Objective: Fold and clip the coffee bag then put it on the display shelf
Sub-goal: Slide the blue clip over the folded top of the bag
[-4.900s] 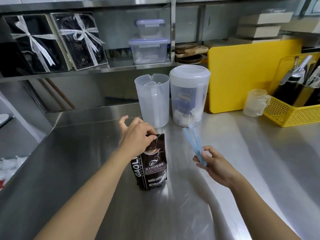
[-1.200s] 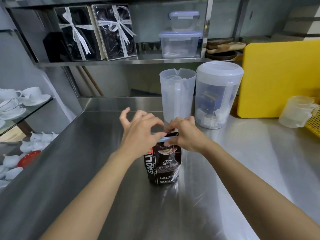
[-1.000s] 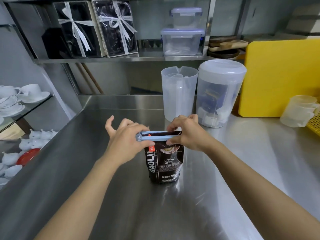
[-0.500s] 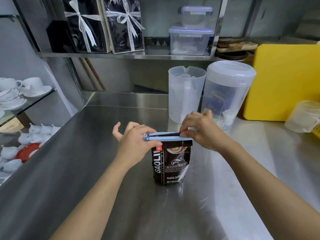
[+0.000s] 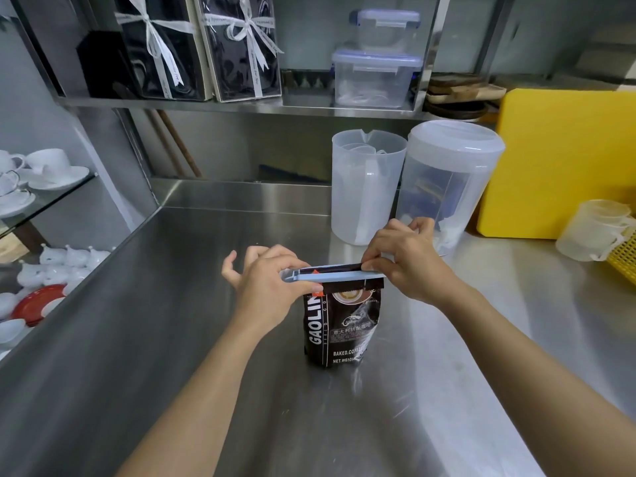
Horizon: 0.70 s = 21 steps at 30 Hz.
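A black coffee bag (image 5: 340, 325) stands upright on the steel counter (image 5: 172, 339), its top folded over. A long pale blue clip (image 5: 337, 277) lies across the folded top. My left hand (image 5: 268, 290) pinches the clip's left end between thumb and fingers. My right hand (image 5: 409, 259) pinches the clip's right end together with the fold. The steel display shelf (image 5: 303, 110) runs along the wall above and behind the counter.
Two translucent pitchers (image 5: 366, 187) (image 5: 447, 187) stand just behind the bag. A yellow cutting board (image 5: 564, 163) leans at the right beside a small measuring cup (image 5: 599, 228) and a yellow basket (image 5: 624, 256). Ribboned black boxes (image 5: 203, 46) and clear tubs (image 5: 375, 77) occupy the shelf. White cups (image 5: 44, 166) sit at the left.
Five seconds ago my right hand held the clip apart from the bag. Since then both hands have brought it across the folded top, and the clip's jaws have come together on the fold.
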### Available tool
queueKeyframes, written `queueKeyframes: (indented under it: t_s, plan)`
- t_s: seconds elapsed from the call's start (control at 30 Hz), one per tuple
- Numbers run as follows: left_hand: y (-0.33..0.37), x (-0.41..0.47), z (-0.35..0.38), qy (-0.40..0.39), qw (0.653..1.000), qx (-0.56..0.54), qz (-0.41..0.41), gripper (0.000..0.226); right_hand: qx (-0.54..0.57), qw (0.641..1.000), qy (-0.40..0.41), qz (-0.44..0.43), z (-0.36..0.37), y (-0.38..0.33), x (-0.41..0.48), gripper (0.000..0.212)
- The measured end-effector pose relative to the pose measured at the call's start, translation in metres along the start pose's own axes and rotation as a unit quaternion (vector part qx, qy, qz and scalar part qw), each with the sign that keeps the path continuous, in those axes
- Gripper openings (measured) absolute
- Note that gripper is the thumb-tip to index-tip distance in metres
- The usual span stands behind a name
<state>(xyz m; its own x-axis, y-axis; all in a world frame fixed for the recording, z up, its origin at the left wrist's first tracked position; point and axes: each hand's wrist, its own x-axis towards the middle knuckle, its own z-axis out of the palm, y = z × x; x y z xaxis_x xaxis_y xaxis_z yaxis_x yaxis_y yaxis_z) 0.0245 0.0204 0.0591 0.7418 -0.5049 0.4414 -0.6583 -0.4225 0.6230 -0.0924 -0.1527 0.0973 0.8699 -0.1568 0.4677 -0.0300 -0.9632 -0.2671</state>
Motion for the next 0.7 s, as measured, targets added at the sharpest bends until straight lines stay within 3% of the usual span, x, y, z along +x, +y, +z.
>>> queueKeyframes:
  t_s: [0.5,0.6,0.7]
  plan:
    - [-0.007,-0.002,0.000,0.019,0.998,-0.052,-0.035,0.025,-0.001,1.000,0.003,0.009,0.001,0.004,0.003,0.007]
    - [-0.006,0.001,0.001,0.018,0.996,-0.070,-0.048,0.022,0.021,0.999,-0.037,0.025,0.000,0.007,0.006,0.004]
    - [-0.009,0.006,0.001,0.012,0.997,-0.064,-0.046,0.024,0.015,0.994,-0.099,0.034,-0.005,0.014,0.006,0.026]
